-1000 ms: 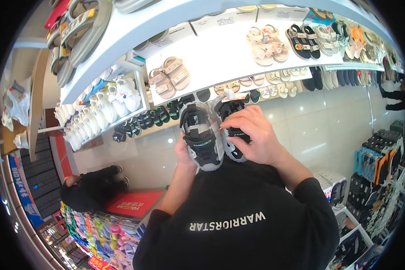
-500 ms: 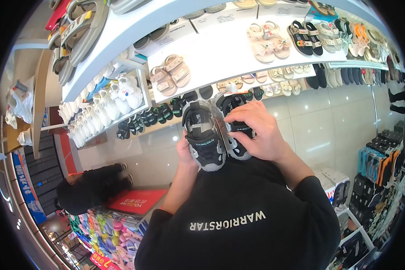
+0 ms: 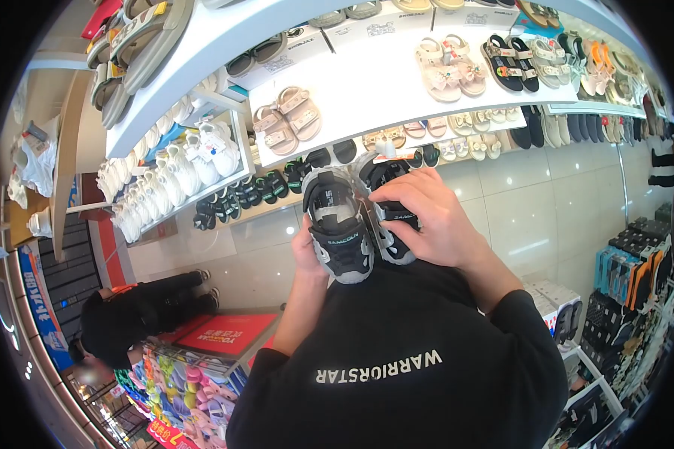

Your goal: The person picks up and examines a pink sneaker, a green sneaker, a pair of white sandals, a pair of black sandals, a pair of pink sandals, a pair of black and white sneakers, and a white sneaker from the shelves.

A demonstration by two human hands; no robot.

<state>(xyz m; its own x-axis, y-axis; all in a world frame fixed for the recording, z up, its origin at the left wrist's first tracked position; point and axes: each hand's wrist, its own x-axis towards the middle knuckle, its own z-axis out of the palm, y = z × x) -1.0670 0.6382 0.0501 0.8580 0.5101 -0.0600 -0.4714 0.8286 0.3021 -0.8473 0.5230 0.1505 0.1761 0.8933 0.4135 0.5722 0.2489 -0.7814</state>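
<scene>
Two grey and black sandals are held side by side in front of my chest, heels and toes lined up. My left hand point(image 3: 305, 249) wraps around the outer side of the left sandal point(image 3: 341, 251), its fingers mostly hidden behind it. My right hand point(image 3: 430, 217) grips the right sandal point(image 3: 386, 176), with thumb and forefinger pinched at its strap near the inner edge. Lettering shows on the insole and strap of the left sandal. The right hand covers much of the right sandal.
Ahead is a white display shelf point(image 3: 352, 90) bearing beige sandals point(image 3: 287, 120) and black sandals point(image 3: 511, 63). White sneakers point(image 3: 176, 172) line a rack at left. A person in black point(image 3: 127, 310) stands by a bin of colourful slippers point(image 3: 195, 389). Shoe racks point(image 3: 621, 314) fill the right side.
The view has shifted slightly, and the person at left has moved a little toward the left and lower edge. Both hands keep nearly the same hold on the sandals.
</scene>
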